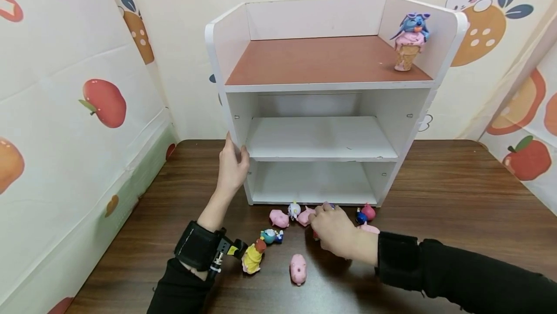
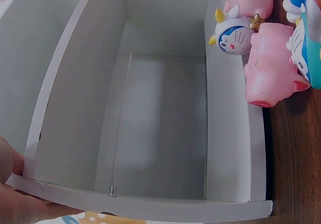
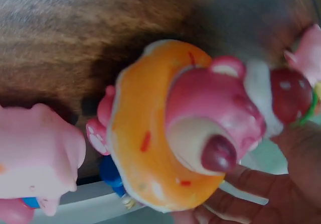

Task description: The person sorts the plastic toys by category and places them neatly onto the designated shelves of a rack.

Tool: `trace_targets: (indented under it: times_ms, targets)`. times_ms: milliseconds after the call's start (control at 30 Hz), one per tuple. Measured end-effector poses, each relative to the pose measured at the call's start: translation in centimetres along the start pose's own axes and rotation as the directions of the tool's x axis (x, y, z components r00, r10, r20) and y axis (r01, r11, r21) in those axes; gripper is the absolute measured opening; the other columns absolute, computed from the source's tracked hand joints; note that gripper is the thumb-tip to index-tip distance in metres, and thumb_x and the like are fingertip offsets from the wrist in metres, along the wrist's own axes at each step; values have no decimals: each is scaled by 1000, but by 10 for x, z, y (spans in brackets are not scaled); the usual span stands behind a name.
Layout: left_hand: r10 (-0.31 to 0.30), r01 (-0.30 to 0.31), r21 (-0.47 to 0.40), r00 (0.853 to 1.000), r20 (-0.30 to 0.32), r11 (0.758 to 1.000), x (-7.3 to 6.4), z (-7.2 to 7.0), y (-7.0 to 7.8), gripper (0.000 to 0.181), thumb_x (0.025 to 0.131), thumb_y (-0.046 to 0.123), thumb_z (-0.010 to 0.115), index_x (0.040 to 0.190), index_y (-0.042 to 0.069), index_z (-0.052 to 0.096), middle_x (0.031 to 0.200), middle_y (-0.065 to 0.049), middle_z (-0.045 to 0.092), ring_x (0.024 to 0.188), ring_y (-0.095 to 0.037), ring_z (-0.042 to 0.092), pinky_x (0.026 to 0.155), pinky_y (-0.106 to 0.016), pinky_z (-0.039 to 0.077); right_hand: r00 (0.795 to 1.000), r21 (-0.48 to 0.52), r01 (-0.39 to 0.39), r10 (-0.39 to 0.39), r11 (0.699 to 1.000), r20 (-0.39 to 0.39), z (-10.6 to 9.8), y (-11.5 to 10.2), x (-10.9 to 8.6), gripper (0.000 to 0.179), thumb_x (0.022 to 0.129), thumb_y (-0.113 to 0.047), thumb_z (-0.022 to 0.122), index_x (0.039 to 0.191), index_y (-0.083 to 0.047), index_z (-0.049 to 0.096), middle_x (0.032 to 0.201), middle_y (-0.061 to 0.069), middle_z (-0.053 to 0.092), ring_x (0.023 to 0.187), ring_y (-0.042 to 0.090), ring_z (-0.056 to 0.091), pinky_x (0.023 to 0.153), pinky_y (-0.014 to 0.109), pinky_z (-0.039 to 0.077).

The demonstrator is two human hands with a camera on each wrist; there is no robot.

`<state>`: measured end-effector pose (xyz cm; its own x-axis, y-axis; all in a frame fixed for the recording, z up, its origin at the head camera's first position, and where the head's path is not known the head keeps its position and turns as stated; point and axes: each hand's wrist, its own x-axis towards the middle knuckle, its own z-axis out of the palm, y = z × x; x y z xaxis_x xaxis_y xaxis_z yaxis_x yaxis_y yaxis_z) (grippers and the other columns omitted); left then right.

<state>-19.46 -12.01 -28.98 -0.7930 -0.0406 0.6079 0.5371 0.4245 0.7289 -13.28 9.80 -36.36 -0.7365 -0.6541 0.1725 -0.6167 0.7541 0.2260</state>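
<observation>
My left hand [image 1: 231, 166] grips the left side panel of a white shelf unit [image 1: 322, 158], fingers outside and thumb near the front edge. The left wrist view shows those fingers [image 2: 22, 206] at the panel's rim. Among small figurines in front of the unit, my right hand [image 1: 335, 231] holds a pink bear figurine [image 3: 215, 118] set in an orange doughnut ring, with a strawberry on its head. The hand hides most of the bear in the head view. Close by lie pink pig figurines [image 1: 278, 218] and a white-hooded blue cat figurine [image 2: 234, 39].
An ice-cream-cone figurine with a blue character [image 1: 410, 40] stands on the brown top shelf [image 1: 322, 60]. Nearer on the wooden table [image 1: 209, 285] are a yellow-dressed figurine [image 1: 252, 258], a teal and blue figurine [image 1: 271, 236] and another pink pig [image 1: 298, 269].
</observation>
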Motion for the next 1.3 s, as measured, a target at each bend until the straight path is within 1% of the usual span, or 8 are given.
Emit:
trace_targets:
  times_ms: [100, 233, 333, 467, 700, 1100, 1200, 1300]
  targets:
    - [-2, 2, -5, 1000, 2, 1000, -2, -2, 16, 45, 81, -17, 38, 124, -17, 30, 117, -36, 43, 108, -45, 43, 85, -55, 38, 996, 248, -29, 6, 968, 93, -11, 11, 2, 31, 56, -17, 76, 77, -7, 56, 68, 1, 48, 66, 19, 50, 50, 30, 45]
    - [-7, 7, 1, 1000, -2, 1000, -2, -2, 18, 44, 80, -17, 38, 124, -18, 31, 116, -36, 44, 108, -44, 43, 85, -55, 38, 996, 539, -22, -30, 842, 88, -19, 31, 0, 24, 62, -13, 71, 82, -7, 57, 67, -5, 48, 57, 7, 42, 48, 22, 37]
    - [-13, 13, 1, 1000, -5, 1000, -2, -2, 18, 44, 80, -17, 38, 124, -18, 31, 116, -37, 44, 108, -44, 43, 85, -55, 38, 998, 663, -5, -43, 748, 56, -19, 43, -4, 20, 66, -10, 68, 84, -8, 59, 69, -5, 50, 54, 3, 39, 50, 19, 36]
    - [-11, 11, -5, 1000, -1, 1000, -2, -3, 17, 44, 80, -17, 38, 124, -18, 30, 116, -37, 43, 108, -44, 43, 85, -55, 38, 999, 745, -2, -35, 667, 34, -15, 57, -9, 20, 68, -8, 67, 87, -8, 60, 71, -5, 53, 58, 5, 45, 50, 19, 39]
    - [1, -1, -14, 1000, -5, 1000, 3, 3, -19, 48, 81, -14, 41, 128, -11, 30, 120, -32, 44, 110, -40, 43, 85, -54, 39, 995, 866, -57, -40, 497, 89, -8, 76, -18, 29, 74, -6, 64, 101, 1, 59, 87, 0, 60, 79, 14, 56, 69, 27, 49]
    - [6, -6, 1, 1000, -1, 1000, 2, 4, -22, 47, 82, -11, 41, 128, -9, 31, 120, -29, 45, 111, -38, 44, 85, -53, 39, 969, 969, -217, -90, 118, 228, 3, 110, -29, 44, 88, -5, 47, 122, 20, 35, 102, 24, 57, 89, 21, 61, 79, 30, 48]
    - [5, -5, 0, 1000, -3, 1000, 3, 4, -22, 48, 82, -12, 42, 128, -10, 31, 120, -30, 45, 111, -39, 44, 85, -54, 39, 966, 967, -244, -75, 75, 249, 3, 114, -32, 45, 89, -5, 47, 123, 21, 33, 104, 27, 56, 92, 24, 60, 80, 33, 47]
    - [6, -6, -6, 1000, -8, 1000, 3, 4, -20, 47, 81, -14, 42, 127, -12, 31, 119, -32, 45, 110, -41, 44, 85, -54, 38, 968, 966, -240, -55, 95, 246, 4, 116, -34, 45, 89, -7, 48, 123, 20, 35, 105, 27, 56, 92, 20, 60, 80, 32, 47]
